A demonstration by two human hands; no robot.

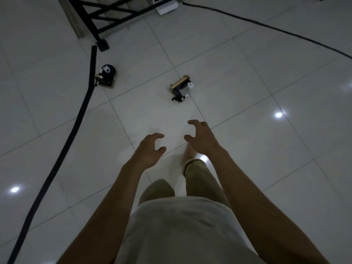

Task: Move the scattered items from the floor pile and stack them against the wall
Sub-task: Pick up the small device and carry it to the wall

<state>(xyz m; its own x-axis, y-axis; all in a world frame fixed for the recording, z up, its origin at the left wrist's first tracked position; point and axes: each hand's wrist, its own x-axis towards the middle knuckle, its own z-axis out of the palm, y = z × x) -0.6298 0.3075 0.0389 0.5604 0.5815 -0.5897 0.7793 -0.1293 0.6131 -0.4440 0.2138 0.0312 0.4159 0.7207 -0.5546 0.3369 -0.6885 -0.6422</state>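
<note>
Pale fabric of a shirt (177, 231) fills the nearest part of the view, with khaki trouser legs (198, 180) below it and two bare forearms reaching forward over the white tiled floor (247, 96). At the end of them, the left hand (150, 149) hangs above the tiles with fingers loosely curled like a claw, holding nothing; the right hand (202, 138), just beside it and a little further forward, is spread the same way, fingers bent and empty, touching no object. Beyond the right hand, apart from it, lies a small black and tan device (181, 88) with a white part on its far side, resting near a crossing of tile joints. Well to the left of that sits a second black device (106, 76) on a tan base, just beside a thick black cable (62, 149) that runs from the lower left corner up toward the foot of a black metal frame (102, 25). Farthest away, a white box (167, 7) lies by the frame, and a thinner black cord (266, 25) curves off to the right edge.
</note>
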